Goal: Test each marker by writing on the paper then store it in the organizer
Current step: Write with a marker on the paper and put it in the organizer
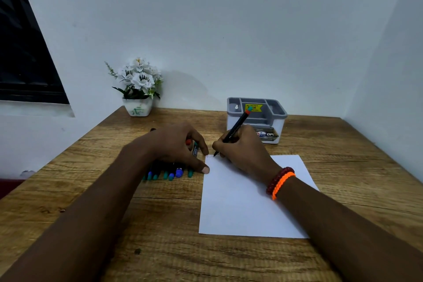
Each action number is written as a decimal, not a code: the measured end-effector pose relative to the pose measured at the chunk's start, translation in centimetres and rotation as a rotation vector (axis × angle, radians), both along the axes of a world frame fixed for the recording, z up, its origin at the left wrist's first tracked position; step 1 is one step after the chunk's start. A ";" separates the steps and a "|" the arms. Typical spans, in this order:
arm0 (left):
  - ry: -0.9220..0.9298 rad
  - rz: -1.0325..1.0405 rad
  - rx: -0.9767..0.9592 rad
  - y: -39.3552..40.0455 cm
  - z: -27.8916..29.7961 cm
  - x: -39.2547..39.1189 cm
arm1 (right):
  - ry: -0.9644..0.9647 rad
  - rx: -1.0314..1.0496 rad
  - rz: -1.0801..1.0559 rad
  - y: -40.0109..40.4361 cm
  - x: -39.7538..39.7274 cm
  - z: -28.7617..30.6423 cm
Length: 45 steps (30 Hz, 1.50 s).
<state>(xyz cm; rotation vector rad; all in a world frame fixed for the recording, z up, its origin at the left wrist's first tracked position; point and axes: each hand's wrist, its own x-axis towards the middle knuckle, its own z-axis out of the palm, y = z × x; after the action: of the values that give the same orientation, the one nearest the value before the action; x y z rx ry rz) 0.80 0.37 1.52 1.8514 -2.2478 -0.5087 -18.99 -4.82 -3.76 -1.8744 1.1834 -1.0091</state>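
My right hand [242, 153] grips a black marker [237, 126] with a red end, its tip touching the top left corner of the white paper [247, 210], where faint red marks show. My left hand [176, 146] holds a marker cap [194, 149] in its curled fingers, and its thumb presses the paper's left edge. Several more markers [169, 173] with blue and teal caps lie on the desk under that hand, partly hidden. The grey organizer [256, 117] stands behind my right hand; no markers show in its compartments.
A white pot of white flowers [138, 89] stands at the back left of the wooden desk [160, 224]. White walls close the back and right side. A dark window [25, 57] is at the left.
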 end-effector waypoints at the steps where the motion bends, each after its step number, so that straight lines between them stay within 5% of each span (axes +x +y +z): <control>1: 0.007 -0.002 0.003 0.0 0.0 0.0 | -0.004 0.003 -0.006 0.0 0.0 0.0; 45: -0.012 -0.006 -0.007 0.3 0.2 -0.1 | -0.023 -0.022 -0.032 0.3 -0.8 -0.1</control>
<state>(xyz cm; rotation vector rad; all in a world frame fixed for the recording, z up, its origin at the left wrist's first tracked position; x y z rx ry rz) 0.65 0.63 1.70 1.8498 -2.2612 -0.4918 -19.80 -4.54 -3.83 -1.8618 1.1970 -1.0627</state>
